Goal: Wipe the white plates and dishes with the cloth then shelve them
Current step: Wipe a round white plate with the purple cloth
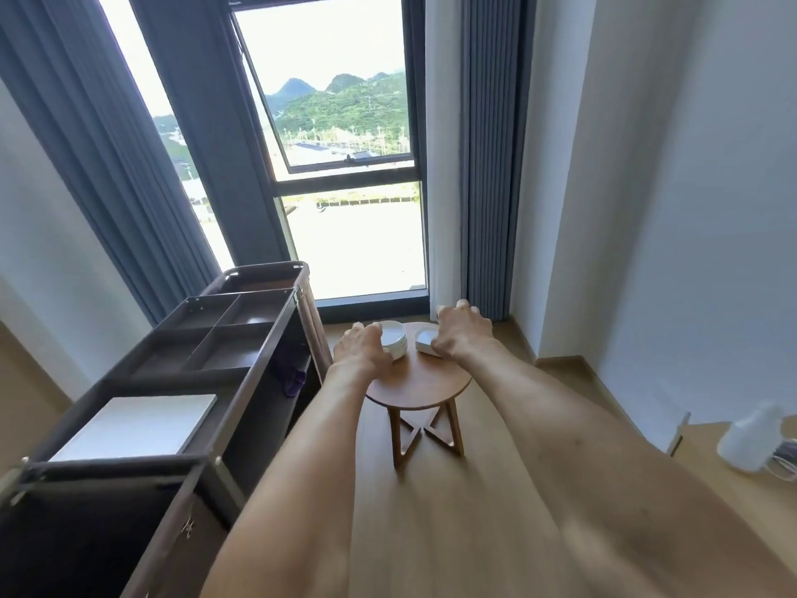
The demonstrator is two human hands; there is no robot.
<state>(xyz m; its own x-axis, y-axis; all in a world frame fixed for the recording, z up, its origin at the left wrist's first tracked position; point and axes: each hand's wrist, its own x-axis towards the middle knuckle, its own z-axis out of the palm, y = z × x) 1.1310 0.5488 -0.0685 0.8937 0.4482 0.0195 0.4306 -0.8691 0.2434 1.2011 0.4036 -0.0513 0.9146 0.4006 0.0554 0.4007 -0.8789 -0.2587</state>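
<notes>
Both your arms are stretched forward over a small round wooden table (416, 388) standing on the wood floor near the window.

Left hand (360, 345): knuckles up, fingers curled over the near-left rim of a stack of round white plates (394, 336). The hand covers that side of the stack; fingers look wrapped on the rim, but a firm hold cannot be told from here.

Right hand (459, 332): also knuckles up, fingers bent, resting at the right edge of a squarish white dish (425, 340). It touches or overlaps the dish's right side; whether it is clamped on it cannot be told.

The two hands are apart, with both piles of crockery between them. Stack and dish sit side by side at the far half of the tabletop, just beside each other, the stack to the left.

To your left stands a dark cart (207, 373) with open compartments on top and a white panel (138, 425) lying in the nearer section. A purple cloth (293, 379) lies on a lower shelf of the cart, well apart from both hands.

A white bottle (752, 440) sits at the far right edge on a light wooden surface.
</notes>
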